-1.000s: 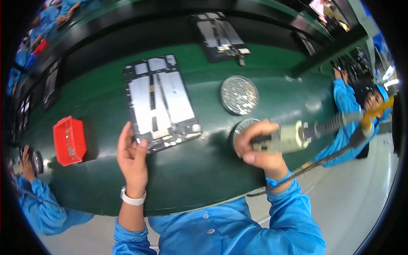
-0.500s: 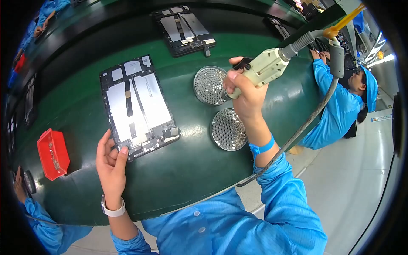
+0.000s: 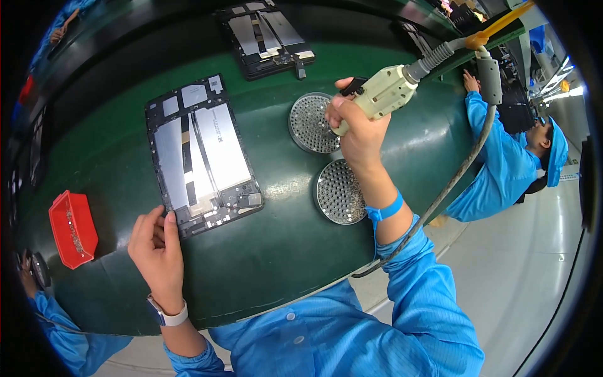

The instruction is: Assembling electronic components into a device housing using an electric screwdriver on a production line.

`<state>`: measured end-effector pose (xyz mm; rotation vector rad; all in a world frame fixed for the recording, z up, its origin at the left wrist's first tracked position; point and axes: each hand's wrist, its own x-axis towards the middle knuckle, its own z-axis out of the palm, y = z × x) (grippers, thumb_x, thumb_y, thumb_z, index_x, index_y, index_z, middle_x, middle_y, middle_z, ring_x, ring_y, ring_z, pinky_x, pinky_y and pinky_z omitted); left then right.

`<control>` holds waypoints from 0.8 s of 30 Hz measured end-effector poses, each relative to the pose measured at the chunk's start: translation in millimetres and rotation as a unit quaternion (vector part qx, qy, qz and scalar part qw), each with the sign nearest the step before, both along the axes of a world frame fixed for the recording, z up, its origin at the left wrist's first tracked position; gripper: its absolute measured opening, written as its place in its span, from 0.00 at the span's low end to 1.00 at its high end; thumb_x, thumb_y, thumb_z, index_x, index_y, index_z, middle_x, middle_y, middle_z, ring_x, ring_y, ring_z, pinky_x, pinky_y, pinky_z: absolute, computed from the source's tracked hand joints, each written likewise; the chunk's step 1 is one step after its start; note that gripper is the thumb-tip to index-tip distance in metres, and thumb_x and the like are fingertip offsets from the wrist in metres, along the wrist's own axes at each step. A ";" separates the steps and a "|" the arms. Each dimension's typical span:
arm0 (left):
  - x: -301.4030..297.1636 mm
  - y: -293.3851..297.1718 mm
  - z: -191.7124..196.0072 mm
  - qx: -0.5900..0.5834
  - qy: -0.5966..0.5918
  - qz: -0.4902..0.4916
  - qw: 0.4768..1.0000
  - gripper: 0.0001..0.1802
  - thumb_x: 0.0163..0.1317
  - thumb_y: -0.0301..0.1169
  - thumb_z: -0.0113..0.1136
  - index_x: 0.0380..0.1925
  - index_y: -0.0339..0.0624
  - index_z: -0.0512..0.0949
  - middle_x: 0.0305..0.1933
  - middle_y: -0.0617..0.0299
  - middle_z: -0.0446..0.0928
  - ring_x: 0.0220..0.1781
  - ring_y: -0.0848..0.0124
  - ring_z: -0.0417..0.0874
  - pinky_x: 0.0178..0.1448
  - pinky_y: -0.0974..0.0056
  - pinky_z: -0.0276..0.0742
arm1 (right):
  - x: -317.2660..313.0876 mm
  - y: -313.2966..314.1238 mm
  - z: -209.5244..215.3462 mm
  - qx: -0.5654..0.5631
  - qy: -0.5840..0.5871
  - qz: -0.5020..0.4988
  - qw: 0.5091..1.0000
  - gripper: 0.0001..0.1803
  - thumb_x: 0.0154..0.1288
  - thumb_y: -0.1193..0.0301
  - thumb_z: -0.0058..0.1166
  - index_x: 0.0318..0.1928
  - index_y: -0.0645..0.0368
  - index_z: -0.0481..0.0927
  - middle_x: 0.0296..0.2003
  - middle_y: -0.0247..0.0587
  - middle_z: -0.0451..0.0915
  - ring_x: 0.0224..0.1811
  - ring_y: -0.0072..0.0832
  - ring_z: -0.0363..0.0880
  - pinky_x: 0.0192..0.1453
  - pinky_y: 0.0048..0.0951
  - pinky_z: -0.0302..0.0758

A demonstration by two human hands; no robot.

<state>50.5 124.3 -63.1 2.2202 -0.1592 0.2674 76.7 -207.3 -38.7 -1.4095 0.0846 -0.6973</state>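
Observation:
My right hand (image 3: 359, 125) is wrapped round a pale beige electric screwdriver (image 3: 388, 93), held tilted with its lower end over the upper round screw tray (image 3: 308, 122); its tip is hidden by the hand. Left of it an opened tablet (image 3: 217, 141) lies on the bench, showing silver battery panels, ribbon cables and a circuit board. At the tablet's near left corner, my left hand (image 3: 157, 251) grips the edge between thumb and curled fingers. A second round tray (image 3: 342, 191), perforated and partly filled with small screws, sits by my right wrist.
A red bin (image 3: 74, 229) with small metal parts stands on the green bench (image 3: 251, 276) at left. Another opened tablet (image 3: 267, 38) lies at the back. The screwdriver's grey cable (image 3: 461, 173) hangs beside my right arm. Co-workers in blue (image 3: 502, 163) sit on both sides.
My left hand has shifted slightly left and down along the tablet's corner. The screwdriver in my right hand has moved a little left. The view has shifted slightly.

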 end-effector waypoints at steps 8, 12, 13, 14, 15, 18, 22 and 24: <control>-4.4 -13.1 9.2 0.009 -0.002 -0.004 1.000 0.07 0.61 0.21 0.63 0.39 0.29 0.80 0.27 0.61 0.72 0.22 0.78 0.68 0.25 0.72 0.61 | 3.9 -10.2 1.6 0.002 0.013 0.014 1.000 0.13 0.56 0.81 0.55 0.44 0.69 0.74 0.20 0.38 0.72 0.19 0.24 0.70 0.28 0.29 0.71; 1.5 -9.8 11.6 -0.011 -0.007 -0.016 1.000 0.07 0.61 0.21 0.62 0.39 0.30 0.80 0.30 0.59 0.74 0.26 0.76 0.71 0.28 0.71 0.66 | 2.9 -4.1 3.0 -0.013 0.015 0.016 1.000 0.14 0.55 0.80 0.55 0.44 0.69 0.74 0.21 0.38 0.73 0.19 0.24 0.70 0.28 0.28 0.71; 1.7 -9.3 12.1 -0.010 -0.009 -0.014 1.000 0.07 0.61 0.21 0.62 0.39 0.30 0.80 0.30 0.59 0.74 0.26 0.76 0.71 0.28 0.71 0.66 | 3.0 -2.5 4.8 -0.012 0.013 0.018 1.000 0.14 0.55 0.80 0.55 0.44 0.69 0.74 0.21 0.38 0.73 0.19 0.24 0.70 0.28 0.28 0.71; 1.7 -9.4 12.0 -0.003 -0.034 -0.014 0.999 0.07 0.60 0.20 0.62 0.39 0.30 0.80 0.32 0.58 0.75 0.29 0.72 0.74 0.31 0.69 0.68 | 2.5 -1.3 7.0 -0.006 0.012 0.005 1.000 0.15 0.55 0.81 0.55 0.45 0.70 0.75 0.21 0.38 0.73 0.19 0.24 0.70 0.28 0.28 0.71; 2.0 -9.8 13.6 0.004 -0.060 -0.013 0.998 0.07 0.60 0.19 0.62 0.38 0.30 0.80 0.33 0.56 0.76 0.32 0.68 0.76 0.34 0.67 0.70 | 1.6 -0.6 9.5 0.000 0.011 -0.009 1.000 0.16 0.55 0.81 0.55 0.45 0.70 0.75 0.21 0.37 0.73 0.19 0.24 0.70 0.28 0.28 0.72; -0.4 -24.5 32.8 0.008 -0.112 -0.085 0.990 0.07 0.57 0.18 0.63 0.37 0.31 0.80 0.34 0.53 0.77 0.37 0.61 0.79 0.39 0.63 0.72 | -5.4 -4.5 28.6 0.001 -0.013 -0.009 1.000 0.16 0.54 0.81 0.56 0.46 0.71 0.75 0.22 0.37 0.73 0.19 0.24 0.70 0.28 0.29 0.72; 18.3 -80.8 60.3 -0.017 -0.185 -0.249 0.951 0.08 0.51 0.17 0.66 0.33 0.31 0.81 0.32 0.53 0.77 0.35 0.59 0.78 0.39 0.61 0.73 | -13.0 -20.2 39.8 0.032 -0.067 0.017 0.997 0.16 0.52 0.84 0.57 0.45 0.73 0.76 0.24 0.37 0.76 0.19 0.22 0.74 0.27 0.24 0.72; 32.3 -122.9 63.6 -0.060 -0.204 -0.292 0.932 0.08 0.51 0.21 0.68 0.33 0.33 0.81 0.33 0.54 0.77 0.36 0.57 0.78 0.40 0.60 0.73 | -11.5 -25.7 37.2 0.039 -0.065 0.019 0.997 0.16 0.52 0.84 0.56 0.44 0.74 0.75 0.24 0.37 0.76 0.19 0.22 0.73 0.27 0.24 0.72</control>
